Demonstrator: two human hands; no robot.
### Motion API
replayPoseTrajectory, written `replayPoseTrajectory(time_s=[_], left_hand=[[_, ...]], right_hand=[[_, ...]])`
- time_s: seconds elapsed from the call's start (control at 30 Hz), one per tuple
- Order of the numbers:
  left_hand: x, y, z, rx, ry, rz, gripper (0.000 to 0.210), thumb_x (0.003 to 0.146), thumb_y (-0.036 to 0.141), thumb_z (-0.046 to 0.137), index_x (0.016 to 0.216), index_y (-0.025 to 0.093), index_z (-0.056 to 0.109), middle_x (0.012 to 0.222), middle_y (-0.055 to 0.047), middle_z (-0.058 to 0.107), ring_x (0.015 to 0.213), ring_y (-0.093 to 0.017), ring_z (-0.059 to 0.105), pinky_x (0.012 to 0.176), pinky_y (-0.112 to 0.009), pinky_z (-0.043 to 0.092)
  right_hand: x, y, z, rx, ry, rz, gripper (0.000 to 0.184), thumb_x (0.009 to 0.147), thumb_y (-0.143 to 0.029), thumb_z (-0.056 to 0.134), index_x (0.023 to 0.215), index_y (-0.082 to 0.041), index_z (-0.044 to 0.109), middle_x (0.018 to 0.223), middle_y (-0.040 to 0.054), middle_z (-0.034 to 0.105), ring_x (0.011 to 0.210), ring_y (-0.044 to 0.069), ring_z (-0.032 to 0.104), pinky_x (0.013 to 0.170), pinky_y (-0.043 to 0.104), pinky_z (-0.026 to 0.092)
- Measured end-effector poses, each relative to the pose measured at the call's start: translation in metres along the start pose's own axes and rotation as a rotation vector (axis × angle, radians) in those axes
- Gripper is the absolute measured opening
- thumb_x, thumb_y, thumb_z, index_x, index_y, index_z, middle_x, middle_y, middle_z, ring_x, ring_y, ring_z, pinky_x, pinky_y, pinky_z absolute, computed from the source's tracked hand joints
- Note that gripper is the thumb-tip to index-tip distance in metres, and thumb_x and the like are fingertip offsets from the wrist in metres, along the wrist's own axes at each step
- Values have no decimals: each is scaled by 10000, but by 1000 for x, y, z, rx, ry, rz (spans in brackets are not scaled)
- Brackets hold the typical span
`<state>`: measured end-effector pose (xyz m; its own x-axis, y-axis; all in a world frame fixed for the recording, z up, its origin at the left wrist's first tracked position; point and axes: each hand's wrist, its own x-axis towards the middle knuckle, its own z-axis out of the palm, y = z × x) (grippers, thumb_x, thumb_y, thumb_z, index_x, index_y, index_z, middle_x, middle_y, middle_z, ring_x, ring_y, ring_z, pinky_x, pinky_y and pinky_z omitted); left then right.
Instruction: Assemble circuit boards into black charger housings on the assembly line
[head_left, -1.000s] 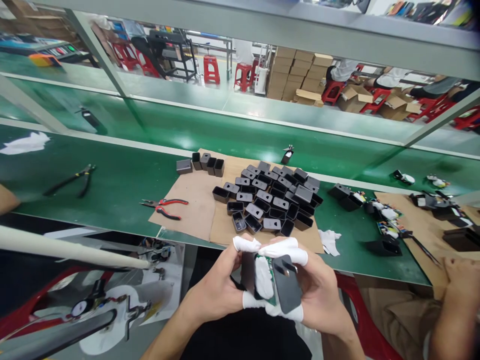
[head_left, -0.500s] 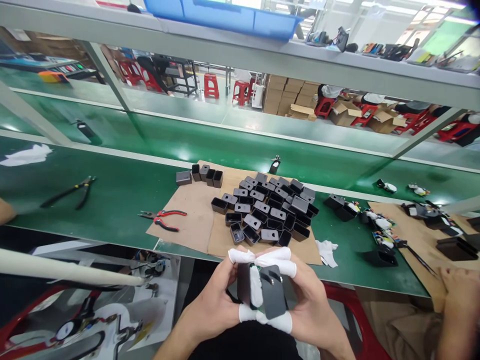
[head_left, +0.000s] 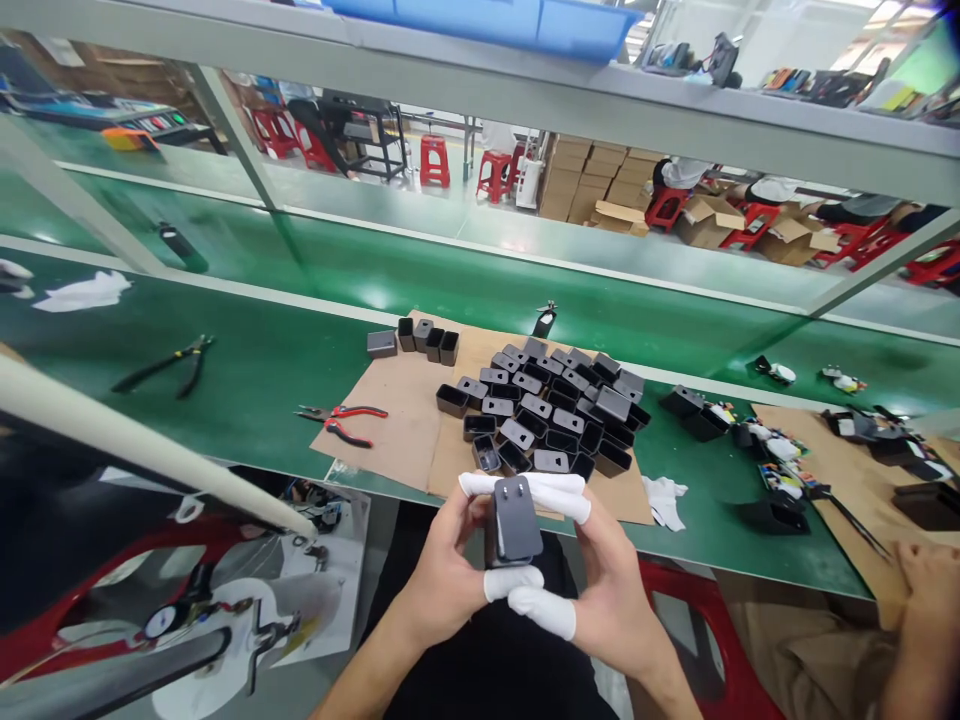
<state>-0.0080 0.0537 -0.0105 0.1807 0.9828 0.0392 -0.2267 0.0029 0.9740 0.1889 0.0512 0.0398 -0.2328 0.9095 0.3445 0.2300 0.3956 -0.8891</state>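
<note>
A black plug charger (head_left: 517, 525) with two metal prongs is held up in front of me, its end plate facing upward. A thin pale line shows along its left side, by the plate's edge. My left hand (head_left: 448, 570) grips it between thumb and fingers, with white finger covers on the tips. My right hand (head_left: 611, 580), also in finger covers, has its fingers stretched along the charger's far edge; its thumb is apart from the charger, just below the left thumb. Beyond both hands, several black charger cases (head_left: 551, 410) are crowded on brown cardboard (head_left: 405, 420).
Red-handled pliers (head_left: 345, 422) lie left on the cardboard, black pliers (head_left: 169, 365) farther left. White cloth scraps (head_left: 666, 502) rest at right, near circuit parts (head_left: 772, 440) and a co-worker's hand (head_left: 926, 575). A shelf beam (head_left: 480, 95) crosses above; a pale bar (head_left: 150, 450) slants at left.
The charger's plate has come over the case, covering the white-topped insides that showed between them. The right thumb has left the charger. My view has shifted slightly.
</note>
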Motion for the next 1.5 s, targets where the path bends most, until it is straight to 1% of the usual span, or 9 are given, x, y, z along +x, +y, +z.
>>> replayPoseTrajectory(time_s=[0.13, 0.33, 0.43, 0.6, 0.83, 1.13, 1.33, 1.4, 1.5], left_hand=[[2, -3, -6, 298, 249, 155, 739, 648, 297, 1023, 1274, 258, 632, 1197, -51, 713, 1053, -228, 706, 895, -314, 590], [4, -8, -22, 535, 556, 242, 570, 716, 300, 959, 1181, 230, 636, 1000, -17, 700, 842, -189, 674, 747, -303, 560], [1, -4, -37, 618, 557, 305, 558, 748, 277, 924, 1221, 242, 632, 1008, -15, 649, 825, -179, 633, 726, -303, 542], [-15, 0, -64, 493, 375, 323, 795, 725, 268, 960, 1420, 299, 574, 1116, -33, 592, 868, -187, 608, 760, -337, 548], [-25, 6, -64, 358, 478, 342, 568, 869, 252, 849, 1380, 294, 606, 1049, -21, 602, 877, -182, 625, 787, -342, 537], [-21, 24, -62, 323, 501, 357, 467, 886, 243, 845, 1313, 311, 670, 991, 1, 544, 854, -169, 569, 802, -347, 539], [-24, 28, -60, 310, 497, 351, 459, 884, 245, 845, 1306, 305, 676, 992, -6, 559, 848, -178, 576, 784, -346, 534], [-24, 23, -68, 321, 471, 382, 501, 858, 252, 869, 1315, 299, 668, 1013, -11, 566, 852, -179, 588, 781, -344, 541], [-16, 9, -94, 321, 493, 467, 433, 915, 307, 817, 1316, 279, 658, 1089, -34, 596, 857, -173, 624, 806, -353, 562]], right_hand=[[0, 10, 35, 37, 161, 78, 644, 798, -240, 928, 1385, -313, 674, 1419, 107, 694, 1334, 323, 665, 1145, 510, 565], [5, 38, 106, 283, 411, 183, 505, 785, -163, 922, 1244, -268, 739, 1161, 60, 794, 1051, 238, 767, 985, 416, 641], [18, 44, 122, 480, 450, 383, 434, 761, -241, 957, 1149, -248, 764, 1074, 48, 814, 984, 226, 787, 945, 395, 651], [44, 33, 127, 765, 423, 673, 423, 771, -427, 953, 1115, -242, 789, 1144, 60, 828, 1029, 230, 784, 954, 380, 637], [47, 16, 144, 1038, 363, 826, 347, 847, -487, 868, 1103, -264, 800, 1129, 30, 830, 1016, 221, 768, 942, 382, 653], [40, -1, 155, 1030, 202, 797, 347, 981, -577, 692, 1079, -261, 797, 1170, 36, 808, 1015, 211, 760, 989, 371, 656], [38, 0, 156, 972, 194, 761, 342, 1004, -574, 661, 1111, -268, 771, 1175, 43, 802, 993, 215, 764, 975, 398, 663], [38, 3, 156, 889, 246, 706, 316, 1007, -562, 668, 1129, -281, 744, 1190, 43, 799, 1015, 221, 772, 959, 422, 665], [39, 15, 154, 610, 504, 441, 237, 945, -443, 801, 1114, -298, 718, 1150, 21, 797, 1024, 210, 779, 978, 442, 651]])
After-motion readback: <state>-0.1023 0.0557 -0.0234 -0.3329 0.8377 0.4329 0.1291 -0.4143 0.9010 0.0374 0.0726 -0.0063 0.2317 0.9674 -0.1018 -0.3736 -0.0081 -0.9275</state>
